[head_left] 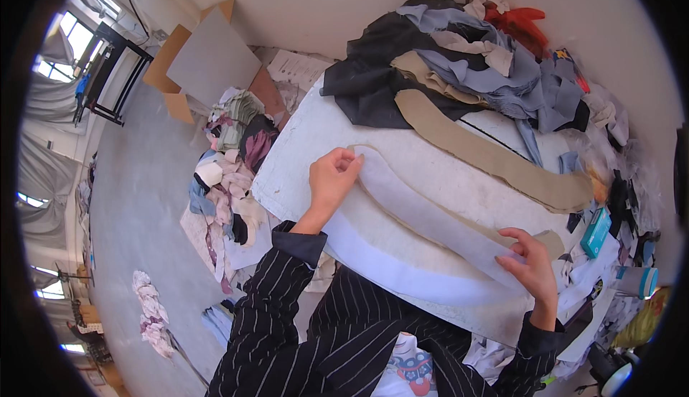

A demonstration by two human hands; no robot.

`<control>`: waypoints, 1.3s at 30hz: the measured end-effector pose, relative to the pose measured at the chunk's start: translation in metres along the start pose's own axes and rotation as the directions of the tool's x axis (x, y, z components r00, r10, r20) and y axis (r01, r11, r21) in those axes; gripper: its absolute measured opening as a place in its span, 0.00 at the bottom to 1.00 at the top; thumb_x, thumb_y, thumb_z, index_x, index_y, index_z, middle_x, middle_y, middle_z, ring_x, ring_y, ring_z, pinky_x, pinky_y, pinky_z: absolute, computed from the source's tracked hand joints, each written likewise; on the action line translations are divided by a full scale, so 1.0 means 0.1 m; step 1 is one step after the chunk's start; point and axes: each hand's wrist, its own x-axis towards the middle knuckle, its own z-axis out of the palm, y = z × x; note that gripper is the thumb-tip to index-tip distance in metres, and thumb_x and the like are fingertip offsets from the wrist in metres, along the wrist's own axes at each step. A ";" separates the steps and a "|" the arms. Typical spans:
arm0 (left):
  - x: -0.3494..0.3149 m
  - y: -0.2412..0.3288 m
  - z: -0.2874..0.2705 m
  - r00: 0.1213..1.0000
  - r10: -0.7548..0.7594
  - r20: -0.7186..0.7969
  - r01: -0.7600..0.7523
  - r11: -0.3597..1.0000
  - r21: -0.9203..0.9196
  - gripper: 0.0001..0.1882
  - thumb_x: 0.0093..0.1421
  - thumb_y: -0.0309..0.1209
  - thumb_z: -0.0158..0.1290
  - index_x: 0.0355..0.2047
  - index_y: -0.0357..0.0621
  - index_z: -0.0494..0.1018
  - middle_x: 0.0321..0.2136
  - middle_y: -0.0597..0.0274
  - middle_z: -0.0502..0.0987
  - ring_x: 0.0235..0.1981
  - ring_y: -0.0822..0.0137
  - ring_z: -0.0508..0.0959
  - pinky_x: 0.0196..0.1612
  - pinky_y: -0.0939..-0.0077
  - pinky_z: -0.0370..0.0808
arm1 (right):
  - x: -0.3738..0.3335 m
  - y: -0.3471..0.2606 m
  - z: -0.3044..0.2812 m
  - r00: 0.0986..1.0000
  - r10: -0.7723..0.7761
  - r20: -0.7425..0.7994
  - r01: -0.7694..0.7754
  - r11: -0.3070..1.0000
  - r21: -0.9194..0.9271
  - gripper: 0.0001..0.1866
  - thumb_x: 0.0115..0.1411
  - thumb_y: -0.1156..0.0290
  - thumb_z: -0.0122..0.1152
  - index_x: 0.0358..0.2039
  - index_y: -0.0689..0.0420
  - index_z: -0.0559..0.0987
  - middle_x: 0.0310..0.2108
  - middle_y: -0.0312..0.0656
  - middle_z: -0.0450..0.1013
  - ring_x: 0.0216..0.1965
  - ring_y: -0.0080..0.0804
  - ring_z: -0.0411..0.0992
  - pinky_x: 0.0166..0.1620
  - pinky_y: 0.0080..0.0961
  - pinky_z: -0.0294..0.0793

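A curved strip of thin white cloth [423,208] lies along a tan fabric strip [550,244], whose edges and right end show beyond it. At the white strip's left end, my left hand [333,185] pinches it between thumb and fingers. My right hand [532,266] grips the strip near its other end, with thumb and forefinger at its edges. Along the table's near edge lies a longer curved white strip [395,268]. Farther back, curved tan fabric pieces [495,164] lie in a neat layer.
Black, blue-grey and red cloth heaps up on the white table [298,149] at the back. A teal box [596,232] stands at the right amid scraps. Fabric scraps [226,181] pile up left of the table, near an open cardboard box [208,59].
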 end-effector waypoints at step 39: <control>-0.76 0.91 1.16 0.377 0.456 0.806 -0.878 0.453 0.154 0.32 0.64 0.45 0.51 0.67 0.53 0.60 0.70 0.50 0.49 0.72 0.53 0.47 0.70 0.41 0.38 | 0.12 0.20 0.11 0.974 -0.135 -0.182 0.076 0.951 -0.301 0.28 0.48 0.72 0.69 0.53 0.52 0.74 0.24 0.43 0.74 0.27 0.45 0.74 0.33 0.36 0.72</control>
